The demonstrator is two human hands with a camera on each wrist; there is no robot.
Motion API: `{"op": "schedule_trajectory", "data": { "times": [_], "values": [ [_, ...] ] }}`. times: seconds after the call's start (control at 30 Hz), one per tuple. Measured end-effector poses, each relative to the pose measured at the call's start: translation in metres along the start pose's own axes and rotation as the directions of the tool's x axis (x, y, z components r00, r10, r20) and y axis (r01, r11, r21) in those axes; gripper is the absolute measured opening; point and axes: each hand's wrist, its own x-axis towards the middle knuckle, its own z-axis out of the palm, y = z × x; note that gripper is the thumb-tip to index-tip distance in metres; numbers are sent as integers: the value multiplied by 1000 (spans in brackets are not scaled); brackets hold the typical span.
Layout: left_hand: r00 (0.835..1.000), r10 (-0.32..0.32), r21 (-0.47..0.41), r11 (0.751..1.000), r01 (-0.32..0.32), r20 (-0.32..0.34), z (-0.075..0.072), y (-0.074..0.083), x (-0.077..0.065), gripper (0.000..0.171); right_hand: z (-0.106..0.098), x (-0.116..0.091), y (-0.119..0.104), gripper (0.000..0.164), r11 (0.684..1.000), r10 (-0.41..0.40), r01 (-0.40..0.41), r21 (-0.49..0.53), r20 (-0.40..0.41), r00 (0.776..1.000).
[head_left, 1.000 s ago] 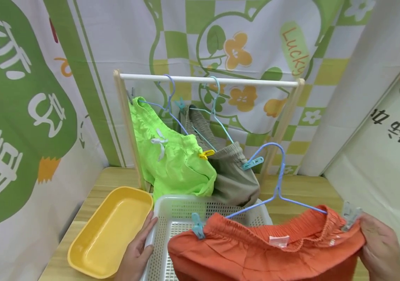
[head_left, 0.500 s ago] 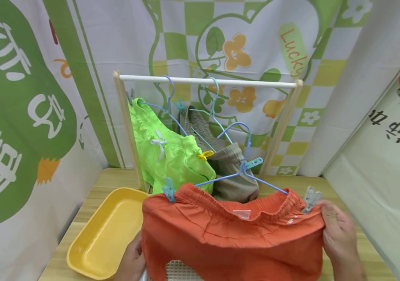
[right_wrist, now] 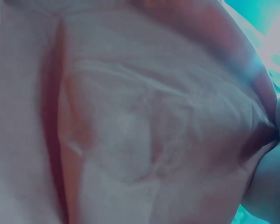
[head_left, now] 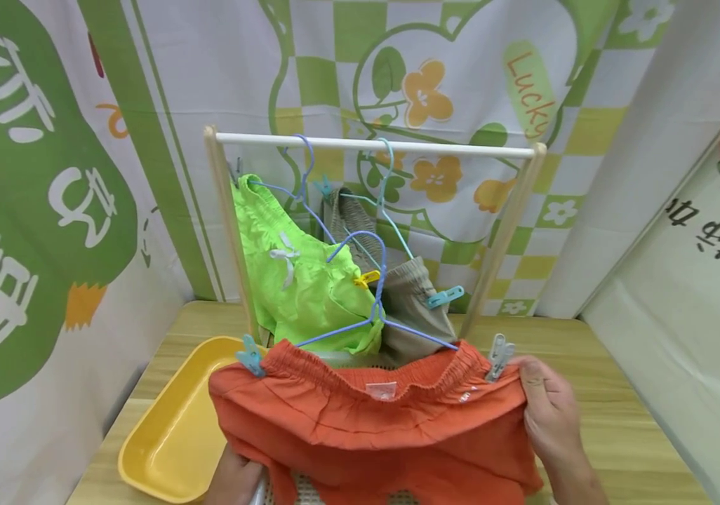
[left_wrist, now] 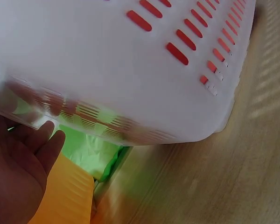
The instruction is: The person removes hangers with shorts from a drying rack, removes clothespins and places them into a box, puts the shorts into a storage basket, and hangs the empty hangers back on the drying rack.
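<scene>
In the head view, my right hand [head_left: 552, 410] pinches the side of a pair of orange-red shorts [head_left: 366, 428] just below the waistband. A blue hanger [head_left: 377, 308] spans the waistband, with a teal clothespin [head_left: 250, 356] at the left end and a grey clothespin [head_left: 499, 358] at the right. The shorts hang over a white perforated basket [head_left: 304, 491] and hide most of it. My left hand [left_wrist: 18, 172] holds the basket's rim, fingertips at its edge in the left wrist view. Pinched cloth [right_wrist: 154, 121] fills the right wrist view.
Behind stands a drying rack with a white bar [head_left: 461, 147]. Lime-green shorts [head_left: 297, 280] and grey-brown shorts [head_left: 413, 301] hang there on hangers. To the left, a yellow tray [head_left: 177, 435] lies on the wooden table [head_left: 612, 407]. Printed curtains surround it.
My right hand has carried the orange-red shorts and hanger leftward, so they now overlap the basket and the lime-green shorts. My left hand stays at the basket's rim, partly covered by the cloth.
</scene>
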Motion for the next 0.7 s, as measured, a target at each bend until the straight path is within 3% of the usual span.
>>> {"op": "schedule_trajectory", "data": {
  "times": [0.17,0.43,0.53,0.7],
  "values": [
    [1000,-9,68,998,11,-23,-2,1,-2,15,13,-3,-2,37,999,2,-1,40,-23,1000],
    [1000,-6,107,994,8,-19,-3,0,-3,13,16,-7,0,37,1000,-2,2,-22,-21,1000],
    [999,35,70,997,-34,-9,-2,0,-2,15,10,-9,3,38,1000,-2,2,-19,-10,1000],
    [997,51,-33,998,-50,50,-2,3,6,22,-6,-13,8,38,999,12,-12,-39,17,1000]
  ]
}}
